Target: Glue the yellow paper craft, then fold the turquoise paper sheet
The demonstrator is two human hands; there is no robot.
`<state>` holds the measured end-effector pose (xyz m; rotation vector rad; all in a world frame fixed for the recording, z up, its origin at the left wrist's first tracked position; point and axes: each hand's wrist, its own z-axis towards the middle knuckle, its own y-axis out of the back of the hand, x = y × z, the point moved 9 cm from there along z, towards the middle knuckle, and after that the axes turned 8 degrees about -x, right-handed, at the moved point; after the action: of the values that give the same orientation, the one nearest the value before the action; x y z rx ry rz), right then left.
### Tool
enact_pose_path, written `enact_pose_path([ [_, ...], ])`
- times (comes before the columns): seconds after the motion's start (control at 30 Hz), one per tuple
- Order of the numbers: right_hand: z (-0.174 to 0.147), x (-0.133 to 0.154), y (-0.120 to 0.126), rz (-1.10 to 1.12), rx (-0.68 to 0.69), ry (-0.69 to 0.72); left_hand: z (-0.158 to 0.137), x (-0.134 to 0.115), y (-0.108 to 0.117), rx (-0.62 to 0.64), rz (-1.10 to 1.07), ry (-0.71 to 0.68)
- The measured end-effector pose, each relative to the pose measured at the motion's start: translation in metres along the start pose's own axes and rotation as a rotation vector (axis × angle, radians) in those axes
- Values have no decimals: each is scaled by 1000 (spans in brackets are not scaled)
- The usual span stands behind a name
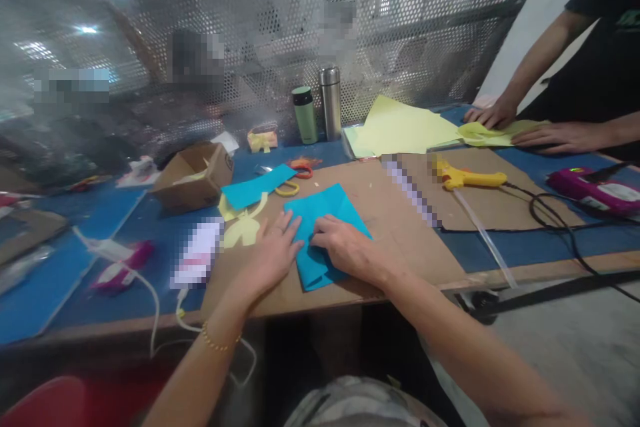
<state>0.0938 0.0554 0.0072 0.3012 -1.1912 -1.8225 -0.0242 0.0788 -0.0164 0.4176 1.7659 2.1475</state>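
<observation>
A folded sheet of blue paper point(345, 210) lies on a brown cardboard sheet point(415, 250) in front of me. My left hand point(275, 250) rests at the paper's left edge, its fingers stretched out and slightly apart. On top of the paper, my right hand point(343, 247) presses down with curled fingers drawn together; its thumb is mostly hidden. Near my left hand are cut pale yellow paper pieces point(243, 233) and a blue paper strip point(257, 187). Scissors with a yellow handle loop point(287, 189) lie partly behind the strip.
A cardboard box point(195, 180), a green bottle point(305, 117) and a steel flask point(331, 103) stand at the back. A yellow glue gun point(470, 177) with a glue stick lies right. A co-worker's hands point(560, 137) touch yellow paper. A phone point(197, 253) with a cable lies left.
</observation>
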Motion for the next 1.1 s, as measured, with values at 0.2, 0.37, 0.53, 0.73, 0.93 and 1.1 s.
enact_pose_path([
  [0.2,2,3,2,16,-23,20,1,0,1,50,-15,25],
  [0.37,-3,-39,40,88,-148,-247,1,-6,11,123,-52,33],
  [0.53,-35,-103,71,-233,-87,-771,7,-19,22,138,1,-12],
  [0.73,-39,-105,61,-107,-44,-878,16,-38,28,119,34,-80],
  [0.93,-35,-104,53,-32,-79,-891,18,-64,18,219,-139,-188],
  [1.1,-35,-99,45,-46,-105,-875,20,-70,13,191,-97,-157],
])
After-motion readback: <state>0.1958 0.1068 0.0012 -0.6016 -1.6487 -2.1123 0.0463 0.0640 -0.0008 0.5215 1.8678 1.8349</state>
